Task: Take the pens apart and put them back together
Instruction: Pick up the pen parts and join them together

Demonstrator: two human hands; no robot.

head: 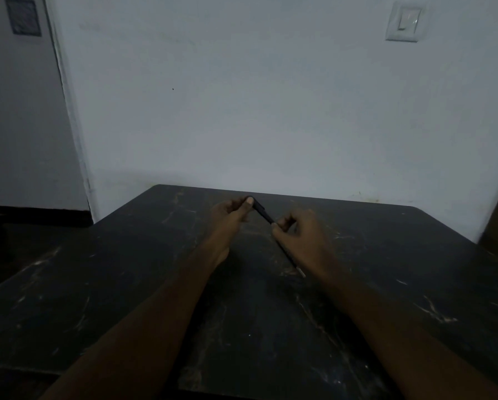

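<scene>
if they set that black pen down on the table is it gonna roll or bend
The pen looks slim and round, so on the smooth flat table it would probably roll. It runs straight between the left hand and right hand, so likely stiff. Fingertip pinches alone carry it, suggesting it is light.

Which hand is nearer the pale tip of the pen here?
Right. The right hand pinches the pen partway along, and the pale tip sticks out just below it beside the wrist. The left hand holds the opposite, far end.
</scene>
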